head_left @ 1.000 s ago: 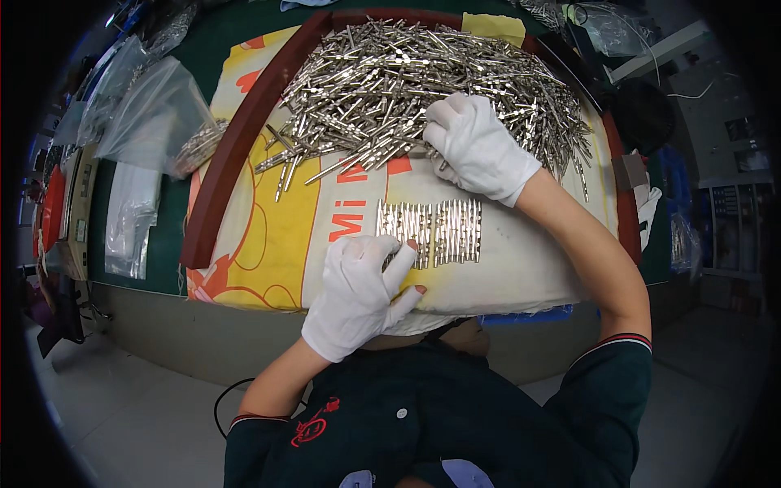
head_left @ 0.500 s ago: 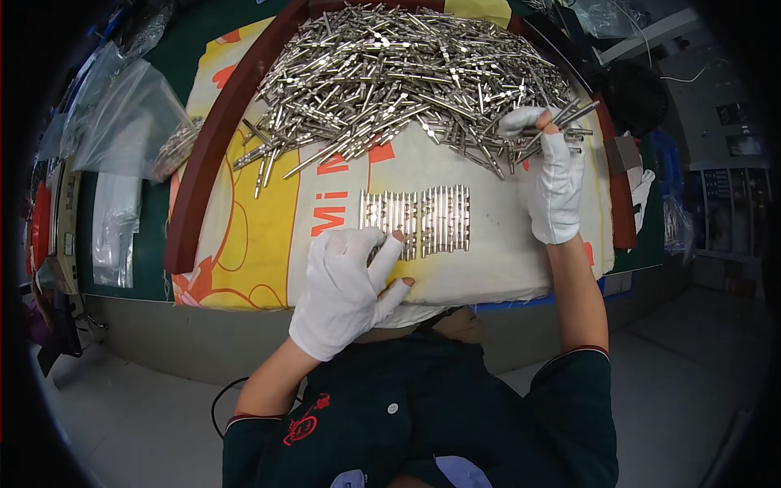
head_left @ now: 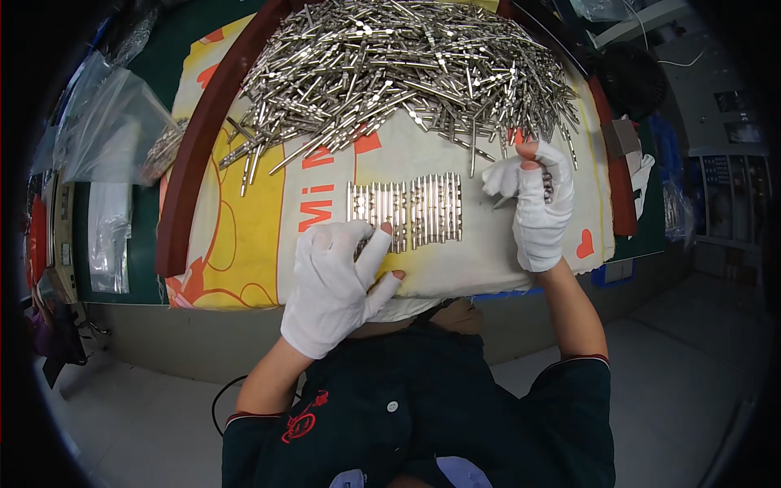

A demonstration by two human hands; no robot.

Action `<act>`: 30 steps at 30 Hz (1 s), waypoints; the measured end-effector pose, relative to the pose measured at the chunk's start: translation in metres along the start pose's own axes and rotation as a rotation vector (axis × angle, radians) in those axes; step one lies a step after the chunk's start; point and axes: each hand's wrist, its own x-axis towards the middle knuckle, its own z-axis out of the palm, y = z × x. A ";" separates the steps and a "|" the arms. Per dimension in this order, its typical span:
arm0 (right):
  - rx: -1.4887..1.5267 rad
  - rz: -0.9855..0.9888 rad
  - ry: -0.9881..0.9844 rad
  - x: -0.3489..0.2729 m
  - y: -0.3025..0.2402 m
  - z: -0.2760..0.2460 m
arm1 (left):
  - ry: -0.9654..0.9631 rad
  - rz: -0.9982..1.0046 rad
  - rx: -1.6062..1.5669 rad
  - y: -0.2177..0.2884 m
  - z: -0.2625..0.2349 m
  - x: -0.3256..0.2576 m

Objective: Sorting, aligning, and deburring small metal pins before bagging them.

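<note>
Clear plastic bags (head_left: 106,138) lie at the far left on the green table top (head_left: 167,73), beside a dark red curved rim (head_left: 195,163) that bounds a printed white and yellow sack (head_left: 244,236) spread over the work surface. Above the sack's middle lies a big loose heap of metal pins (head_left: 399,65), tangled in all directions. Below the heap, a neat row of metal pins (head_left: 407,213) sits side by side on the sack, each one upright in the view. The left hand (head_left: 338,285), in a white glove with cut fingertips, rests flat and open on the sack, its fingers touching the lower left end of the row and gripping nothing. Further right, the right hand (head_left: 533,203), gloved the same way, is lifted just beside the row's right end and closed around a small bunch of pins (head_left: 547,185) taken up in its fingers. Dark objects and a white cloth (head_left: 643,175) lie at the right edge.
</note>
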 end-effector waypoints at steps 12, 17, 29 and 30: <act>0.119 0.090 0.057 -0.011 -0.015 0.002 | 0.041 0.034 0.017 -0.002 0.003 0.001; 0.125 0.257 0.077 -0.012 -0.016 0.005 | 0.030 0.026 0.010 -0.003 0.002 0.002; -0.891 0.110 -0.111 -0.003 -0.008 0.024 | 0.003 0.013 0.023 0.000 0.000 0.002; -1.029 0.062 -0.117 -0.002 -0.007 0.023 | 0.013 0.022 0.034 -0.001 0.000 0.002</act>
